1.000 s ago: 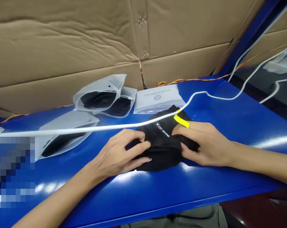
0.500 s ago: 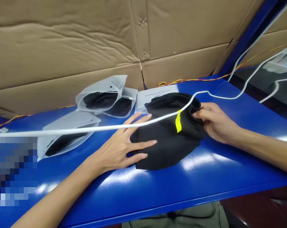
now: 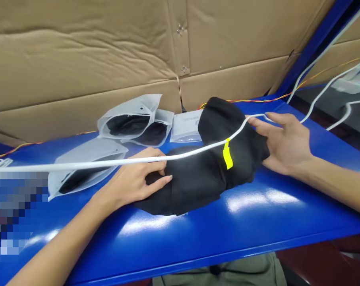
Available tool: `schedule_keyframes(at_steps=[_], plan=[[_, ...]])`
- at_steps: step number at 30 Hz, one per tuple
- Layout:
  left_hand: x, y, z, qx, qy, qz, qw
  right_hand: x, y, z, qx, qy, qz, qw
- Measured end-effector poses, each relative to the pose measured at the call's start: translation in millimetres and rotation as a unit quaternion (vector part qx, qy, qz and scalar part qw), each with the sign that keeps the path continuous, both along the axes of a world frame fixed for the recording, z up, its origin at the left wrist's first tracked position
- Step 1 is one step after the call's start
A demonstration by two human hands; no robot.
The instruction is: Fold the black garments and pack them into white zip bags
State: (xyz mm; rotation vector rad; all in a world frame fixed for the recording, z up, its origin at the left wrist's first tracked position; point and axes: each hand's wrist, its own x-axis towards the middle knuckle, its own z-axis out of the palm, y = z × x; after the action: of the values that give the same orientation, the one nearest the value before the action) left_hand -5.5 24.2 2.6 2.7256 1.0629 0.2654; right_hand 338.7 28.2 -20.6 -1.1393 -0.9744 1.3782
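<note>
A black cloth (image 3: 194, 178) lies in front of me on the blue table, its right part raised and folded. My left hand (image 3: 144, 172) holds its left end, the fingers bent onto the fabric. At the cloth's right edge, my right hand (image 3: 287, 143) grips the raised part between thumb and fingers; some fingertips are hidden behind the fabric. A white cable (image 3: 132, 161) with a yellow tag (image 3: 228, 158) crosses the view in front of the cloth and the left hand.
Frosted bags with black contents lie at the left, one (image 3: 128, 119) at the back and another (image 3: 87, 165) nearer. A flat white packet (image 3: 184, 129) lies behind the cloth. Cardboard (image 3: 84, 51) lines the back of the blue table (image 3: 257, 222). Twisted wires run along it.
My left hand has moved left and its spread fingers have bent onto the cloth. My right hand has shifted right and turned, lifting the right part. The cloth now reaches further left and higher.
</note>
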Motion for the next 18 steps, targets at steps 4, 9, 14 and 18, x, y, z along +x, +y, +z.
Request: schedule_keyframes(at_steps=[4, 9, 14, 18], plan=[[-1.8, 1.5, 1.8, 0.026, 0.061, 0.025, 0.997, 2.1, 3.6, -6.6, -0.012, -0.013, 0.009, 1.000], [-6.8, 3.5, -0.6, 0.059, 0.092, 0.058, 0.992, 5.8, 9.3, -8.8, 0.004, -0.064, 0.072, 0.995], [-6.9, 5.3, -7.4, 0.081, 0.087, 0.093, 0.989, 7.1, 11.2, -8.7, 0.002, -0.055, 0.096, 0.994], [-5.9, 5.2, -8.2, 0.078, 0.079, 0.105, 0.988, 6.2, 10.5, -9.1, 0.000, -0.075, 0.099, 0.992]])
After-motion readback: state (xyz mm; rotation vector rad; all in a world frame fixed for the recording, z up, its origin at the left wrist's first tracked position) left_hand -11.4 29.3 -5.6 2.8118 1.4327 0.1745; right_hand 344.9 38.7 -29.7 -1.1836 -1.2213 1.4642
